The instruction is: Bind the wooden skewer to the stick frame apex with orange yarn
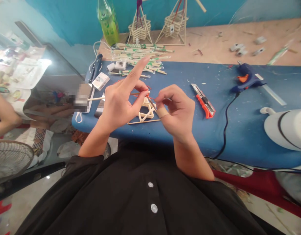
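Fingers [140,103] of your left hand [121,102] pinch the stick frame [146,112] steady, index lifted clear, while your right hand [177,114] pinches red thread [137,93] taut.

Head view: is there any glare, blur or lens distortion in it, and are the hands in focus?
In the head view, the left hand, the right hand and the stick frame between them are sharp; the wide lens bends the edge of the blue table into a curve; glare whitens the glass surface at the left; one pixelated patch hides something by the table's left end.
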`<state>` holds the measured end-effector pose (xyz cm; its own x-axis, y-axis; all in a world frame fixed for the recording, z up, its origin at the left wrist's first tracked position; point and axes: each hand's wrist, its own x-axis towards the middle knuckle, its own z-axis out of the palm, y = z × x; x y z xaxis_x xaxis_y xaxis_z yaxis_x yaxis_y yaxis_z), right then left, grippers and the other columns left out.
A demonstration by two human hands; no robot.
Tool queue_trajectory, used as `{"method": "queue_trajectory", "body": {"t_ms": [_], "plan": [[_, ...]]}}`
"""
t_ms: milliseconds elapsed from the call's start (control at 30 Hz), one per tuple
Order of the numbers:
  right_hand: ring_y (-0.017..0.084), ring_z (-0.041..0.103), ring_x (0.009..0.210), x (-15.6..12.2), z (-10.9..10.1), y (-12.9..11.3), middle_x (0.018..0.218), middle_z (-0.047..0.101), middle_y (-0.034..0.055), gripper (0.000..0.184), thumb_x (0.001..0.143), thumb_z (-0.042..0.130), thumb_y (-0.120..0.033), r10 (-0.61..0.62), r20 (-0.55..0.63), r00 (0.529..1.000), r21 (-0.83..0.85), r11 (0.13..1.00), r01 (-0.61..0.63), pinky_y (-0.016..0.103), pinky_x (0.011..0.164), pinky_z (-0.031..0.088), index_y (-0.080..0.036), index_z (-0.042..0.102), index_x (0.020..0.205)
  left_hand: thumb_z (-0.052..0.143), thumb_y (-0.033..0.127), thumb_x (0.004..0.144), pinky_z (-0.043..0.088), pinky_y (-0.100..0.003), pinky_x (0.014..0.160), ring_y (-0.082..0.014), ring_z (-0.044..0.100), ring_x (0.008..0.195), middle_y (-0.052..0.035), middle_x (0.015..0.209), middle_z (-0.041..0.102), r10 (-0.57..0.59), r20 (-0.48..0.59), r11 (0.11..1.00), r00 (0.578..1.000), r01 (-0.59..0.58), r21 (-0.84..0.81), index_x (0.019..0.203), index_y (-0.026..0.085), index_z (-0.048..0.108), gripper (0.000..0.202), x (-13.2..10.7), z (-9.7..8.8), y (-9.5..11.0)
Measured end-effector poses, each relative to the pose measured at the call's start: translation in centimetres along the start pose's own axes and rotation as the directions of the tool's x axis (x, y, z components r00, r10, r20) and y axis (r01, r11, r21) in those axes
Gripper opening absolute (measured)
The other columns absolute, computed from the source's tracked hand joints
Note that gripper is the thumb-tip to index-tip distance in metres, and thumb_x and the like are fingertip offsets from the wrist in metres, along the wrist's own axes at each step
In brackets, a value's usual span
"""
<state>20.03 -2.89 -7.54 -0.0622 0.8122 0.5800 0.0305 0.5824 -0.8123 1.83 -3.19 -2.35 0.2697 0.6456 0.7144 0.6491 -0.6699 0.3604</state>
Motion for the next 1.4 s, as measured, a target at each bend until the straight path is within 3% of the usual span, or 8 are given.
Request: {"method": "queue_trajectory", "body": {"t_ms": [100,200,333,633,933,1133,1267,1400], "plan": [[0.015,0.062,0.082,0.2,0.4,0.1,0.088,0.065,0.0020,0.006,0.093,0.066,-0.020,-0.022,-0.027,0.999,0.063,0.998,0.024,0.031,0.070,0.052,-0.022,0.066,0.087,0.065,0.016,0.098,0.068,-0.026,0.088,-0.0141,0.079,0.088,0.0045,0.095,0.081,0.032,0.019,0.999,0.999,-0.031,-0.033,0.169,0.034,0.039,0.078,0.0,0.1,-0.6],[0.014,0.062,0.079,0.3,0.8,0.3,0.088,0.064,0.0015,0.005,0.096,0.068,-0.027,-0.010,-0.057,0.998,0.052,0.999,0.012,0.031,0.068,0.053,-0.023,0.071,0.098,0.064,0.017,0.096,0.069,-0.027,0.080,-0.0142,0.078,0.082,-0.0003,0.129,0.080,0.084,0.034,0.996,0.996,-0.083,-0.030,0.174,0.040,0.022,0.092,0.1,0.5,-1.3],[0.016,0.064,0.080,0.5,1.0,0.4,0.091,0.068,0.0023,0.014,0.099,0.069,-0.029,-0.048,-0.054,0.997,-0.019,0.999,0.047,0.033,0.070,0.057,-0.024,0.076,0.110,0.053,0.012,0.096,0.069,-0.029,0.078,-0.0124,0.078,0.080,-0.0075,0.171,0.054,0.120,-0.004,0.993,0.993,-0.120,-0.007,0.175,0.039,0.023,0.089,0.2,0.8,-1.1],[0.015,0.065,0.081,1.5,0.1,0.4,0.089,0.070,0.0012,0.011,0.101,0.069,-0.022,-0.298,-0.016,0.954,-0.209,0.934,0.288,0.033,0.073,0.055,-0.025,0.077,0.094,0.048,0.008,0.092,0.068,-0.026,0.081,-0.0102,0.079,0.087,-0.0096,0.180,0.039,0.116,0.143,0.993,0.983,-0.120,0.016,0.177,0.039,0.005,0.100,0.9,0.1,-0.7],[0.012,0.063,0.078,0.5,0.5,0.9,0.093,0.065,0.0009,0.012,0.107,0.064,-0.032,-0.012,0.018,1.000,0.032,0.999,0.011,0.030,0.071,0.052,-0.023,0.067,0.100,0.058,0.017,0.097,0.071,-0.028,0.082,-0.0118,0.079,0.081,-0.0066,0.166,0.059,0.159,0.037,0.983,0.987,-0.155,-0.094,0.174,0.037,0.024,0.087,0.5,0.6,-1.5],[0.013,0.069,0.079,0.0,0.8,2.6,0.097,0.067,-0.0001,0.027,0.105,0.070,-0.052,0.130,0.044,0.991,0.276,0.951,-0.137,0.031,0.074,0.062,-0.027,0.067,0.115,0.069,0.015,0.094,0.071,-0.024,0.082,-0.0129,0.080,0.082,0.0044,0.107,0.083,0.043,0.052,0.991,0.998,-0.035,-0.133,0.174,0.034,0.025,0.093,0.2,0.2,-1.1],[0.013,0.073,0.084,0.1,1.2,3.2,0.096,0.070,-0.0014,0.031,0.094,0.086,-0.048,0.088,0.000,0.996,0.282,0.956,-0.085,0.030,0.079,0.065,-0.027,0.070,0.111,0.070,0.019,0.093,0.073,-0.027,0.083,-0.0124,0.081,0.084,-0.0050,0.163,0.062,0.051,0.030,0.984,0.998,-0.045,-0.170,0.173,0.035,0.027,0.092,0.1,0.4,-1.7],[0.013,0.072,0.082,-0.1,1.6,3.5,0.095,0.072,-0.0009,0.025,0.093,0.087,-0.046,0.057,-0.069,0.996,0.324,0.946,-0.032,0.031,0.077,0.064,-0.027,0.075,0.104,0.068,0.018,0.092,0.074,-0.028,0.086,-0.0138,0.082,0.087,-0.0050,0.179,0.043,0.019,0.039,0.982,0.999,-0.012,-0.187,0.173,0.039,0.025,0.094,0.0,0.5,-1.9]]}}
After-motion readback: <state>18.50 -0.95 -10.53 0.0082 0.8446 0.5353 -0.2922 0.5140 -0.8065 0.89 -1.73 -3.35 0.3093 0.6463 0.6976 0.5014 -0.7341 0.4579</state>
